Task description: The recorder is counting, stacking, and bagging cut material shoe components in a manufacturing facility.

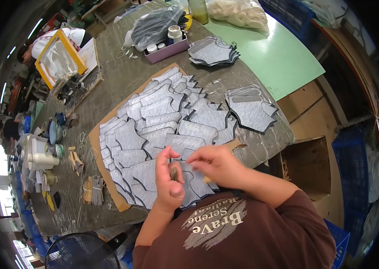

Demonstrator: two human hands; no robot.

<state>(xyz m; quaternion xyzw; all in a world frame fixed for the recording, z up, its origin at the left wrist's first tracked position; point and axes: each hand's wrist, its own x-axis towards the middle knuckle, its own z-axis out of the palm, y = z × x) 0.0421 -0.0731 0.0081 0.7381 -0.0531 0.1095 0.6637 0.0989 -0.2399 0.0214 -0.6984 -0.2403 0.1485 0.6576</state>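
Note:
My left hand (168, 179) is closed around a small dark brush-like tool, held upright over the near edge of a spread of grey fabric pieces (162, 121). My right hand (214, 163) hovers beside it with fingers pinched on the top of a grey piece (196, 184) lying under both hands. The pieces overlap in rows on a brown cardboard sheet (95, 139) on the worktable (122, 78).
Two more stacks of grey pieces lie at the right (250, 110) and far side (212, 51). A purple tray with small jars (167, 47), a yellow framed screen (59, 56), bottles and clutter (41, 157) line the left. An open cardboard box (306, 163) and a fan (79, 253) sit nearby. Another person (41, 42) works at far left.

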